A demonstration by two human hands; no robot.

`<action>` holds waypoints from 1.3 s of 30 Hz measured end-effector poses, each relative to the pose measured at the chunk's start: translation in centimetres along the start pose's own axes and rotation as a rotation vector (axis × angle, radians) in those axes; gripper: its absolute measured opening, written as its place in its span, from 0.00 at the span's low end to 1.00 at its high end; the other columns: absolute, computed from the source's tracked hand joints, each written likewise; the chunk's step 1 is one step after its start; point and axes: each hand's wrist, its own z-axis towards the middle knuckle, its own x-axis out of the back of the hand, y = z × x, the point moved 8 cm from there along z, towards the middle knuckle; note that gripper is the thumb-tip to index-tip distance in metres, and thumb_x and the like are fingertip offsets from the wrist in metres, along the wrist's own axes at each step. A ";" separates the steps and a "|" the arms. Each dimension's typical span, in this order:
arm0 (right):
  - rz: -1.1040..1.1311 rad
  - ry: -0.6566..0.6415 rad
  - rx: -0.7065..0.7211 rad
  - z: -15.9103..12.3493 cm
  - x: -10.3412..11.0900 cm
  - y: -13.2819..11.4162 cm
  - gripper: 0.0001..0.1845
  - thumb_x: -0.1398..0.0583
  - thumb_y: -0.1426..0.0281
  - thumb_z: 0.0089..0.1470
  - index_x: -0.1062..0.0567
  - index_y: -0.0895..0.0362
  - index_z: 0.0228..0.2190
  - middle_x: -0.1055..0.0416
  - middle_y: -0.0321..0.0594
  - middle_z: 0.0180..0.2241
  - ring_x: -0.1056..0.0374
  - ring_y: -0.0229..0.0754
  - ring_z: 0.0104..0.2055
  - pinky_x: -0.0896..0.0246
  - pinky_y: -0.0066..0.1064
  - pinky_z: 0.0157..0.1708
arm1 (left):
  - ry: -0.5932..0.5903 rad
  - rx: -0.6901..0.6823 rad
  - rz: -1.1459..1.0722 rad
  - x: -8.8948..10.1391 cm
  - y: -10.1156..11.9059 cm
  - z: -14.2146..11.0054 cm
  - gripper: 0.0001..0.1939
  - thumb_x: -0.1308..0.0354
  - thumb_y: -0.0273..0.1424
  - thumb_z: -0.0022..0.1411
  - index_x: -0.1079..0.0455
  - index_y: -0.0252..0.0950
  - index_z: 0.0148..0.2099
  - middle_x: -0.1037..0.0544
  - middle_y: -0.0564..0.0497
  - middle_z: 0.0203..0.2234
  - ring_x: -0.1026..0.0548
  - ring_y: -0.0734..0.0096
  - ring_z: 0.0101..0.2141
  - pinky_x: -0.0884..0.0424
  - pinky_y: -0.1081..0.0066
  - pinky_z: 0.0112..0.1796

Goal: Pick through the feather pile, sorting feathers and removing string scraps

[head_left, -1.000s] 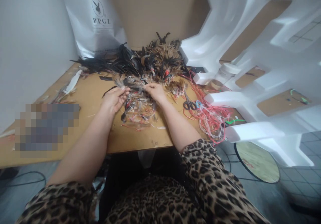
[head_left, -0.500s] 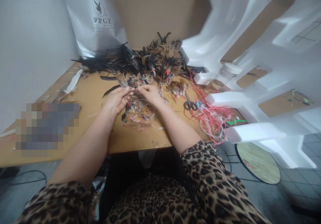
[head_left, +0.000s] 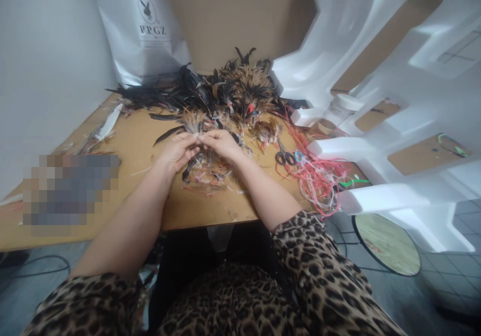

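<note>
On the tabletop (head_left: pixel 240 209) we have a dark and brown feather heap (head_left: pixel 248 85) along the back. Before it our left hand (head_left: pixel 176 148) and right hand (head_left: pixel 222 144) meet, the fingers of both pinched on the base of a small brown tuft (head_left: pixel 193 122); it fans straight away from us, long axis front to back, nearer the left.

Hands: two, left hand (head_left: pixel 176 150) and right hand (head_left: pixel 222 143), mid-frame
Pinched feather bunch (head_left: pixel 193 122): one, centre
Feather heap (head_left: pixel 240 85): one, upper centre, with too many plumes to count
Scissors (head_left: pixel 285 159): one pair, right of centre
String tangle (head_left: pixel 319 178): one, right
Logo bag (head_left: pixel 150 55): one, upper left
Jar (head_left: pixel 343 106): one, right
Round disc (head_left: pixel 389 248): one, lower right
Leopard-print sleeves (head_left: pixel 319 266): two, lower left and lower right
</note>
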 end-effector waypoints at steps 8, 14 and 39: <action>0.118 -0.120 -0.147 0.0 0.0 1.1 0.20 0.36 0.55 0.40 0.25 0.61 0.23 0.34 0.32 0.17 0.47 0.26 0.18 0.55 0.22 0.18 | -0.090 0.029 0.031 -0.7 -0.1 -0.4 0.06 0.35 0.25 0.46 0.29 0.28 0.27 0.25 0.47 0.21 0.25 0.74 0.25 0.29 0.75 0.30; 0.035 -0.047 -0.170 -0.1 0.5 1.5 0.23 0.34 0.53 0.34 0.30 0.61 0.18 0.39 0.29 0.14 0.51 0.25 0.16 0.59 0.22 0.17 | -0.020 -0.048 0.099 -0.5 0.3 -0.3 0.07 0.34 0.25 0.45 0.30 0.29 0.25 0.25 0.49 0.19 0.28 0.78 0.22 0.32 0.79 0.26; 0.180 0.244 -0.006 0.6 1.9 1.6 0.14 0.34 0.63 0.35 0.27 0.60 0.23 0.32 0.30 0.22 0.38 0.30 0.26 0.41 0.24 0.32 | -0.017 0.111 0.041 -0.3 -1.1 -0.1 0.01 0.38 0.21 0.50 0.27 0.27 0.28 0.24 0.45 0.21 0.29 0.81 0.19 0.34 0.84 0.20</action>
